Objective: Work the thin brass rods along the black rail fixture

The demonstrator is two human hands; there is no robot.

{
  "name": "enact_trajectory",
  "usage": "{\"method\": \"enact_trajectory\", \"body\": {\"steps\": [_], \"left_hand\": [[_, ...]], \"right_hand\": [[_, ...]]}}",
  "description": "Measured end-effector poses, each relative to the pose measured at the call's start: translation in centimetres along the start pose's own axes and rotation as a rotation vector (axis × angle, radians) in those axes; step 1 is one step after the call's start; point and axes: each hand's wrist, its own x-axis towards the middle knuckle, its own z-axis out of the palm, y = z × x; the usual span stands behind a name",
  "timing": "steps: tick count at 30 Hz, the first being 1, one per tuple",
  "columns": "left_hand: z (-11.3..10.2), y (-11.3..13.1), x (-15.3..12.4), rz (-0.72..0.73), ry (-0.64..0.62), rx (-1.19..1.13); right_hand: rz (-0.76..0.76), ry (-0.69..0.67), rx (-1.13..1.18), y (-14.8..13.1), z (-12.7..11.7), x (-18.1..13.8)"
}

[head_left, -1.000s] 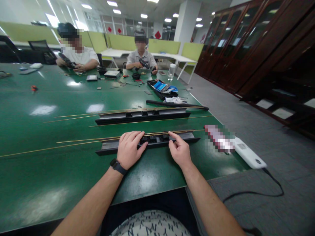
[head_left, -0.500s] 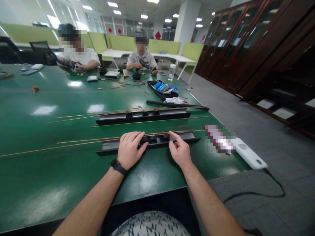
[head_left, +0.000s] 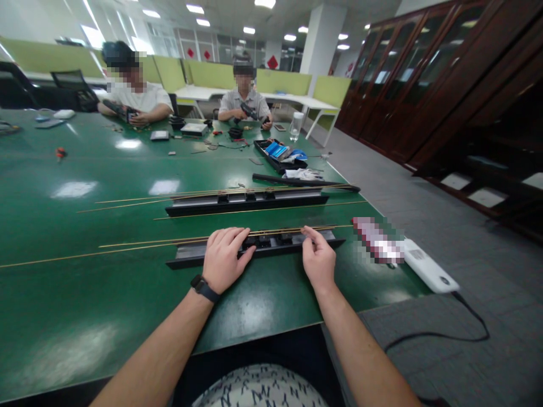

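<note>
A long black channel strip (head_left: 186, 254) with a grey inner face lies on the green table in front of me. Several dark blocks (head_left: 283, 237) sit inside it. Thin golden rods (head_left: 144, 243) run along its far edge and stick out past its left end. My left hand (head_left: 224, 257) is closed over the strip's middle, thumb on the near side and fingers over the far side by the rods. Near the strip's right end, my right hand (head_left: 319, 261) has curled fingers, its index tip at the rods; anything pinched there is hidden.
A second channel strip (head_left: 250, 204) with similar rods lies beyond. Behind it are a black bar (head_left: 305, 182), white gloves (head_left: 302, 173) and a black tray (head_left: 280, 164). A white power strip (head_left: 428, 265) is at the right edge. Two people sit across the table (head_left: 106, 305).
My right hand has slid right along the strip, and its index finger is more bent. My left hand and the strip have stayed in place.
</note>
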Motion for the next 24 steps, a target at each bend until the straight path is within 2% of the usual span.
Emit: {"method": "enact_trajectory", "body": {"steps": [7,15,21,24], "left_hand": [[-0.05,0.02,0.0,0.007,-0.001,0.008],[-0.09,0.03,-0.01,0.013,0.005,0.018],[0.01,-0.01,-0.03,0.016,0.009,0.017],[0.0,-0.02,-0.02,0.017,0.01,0.018]], "right_hand": [[-0.057,-0.172,0.006,-0.52,0.05,-0.42],[0.025,0.004,-0.009,-0.06,-0.06,0.01],[-0.022,-0.126,0.023,-0.48,0.13,-0.32],[-0.022,-0.105,-0.003,-0.6,0.06,-0.34]]}}
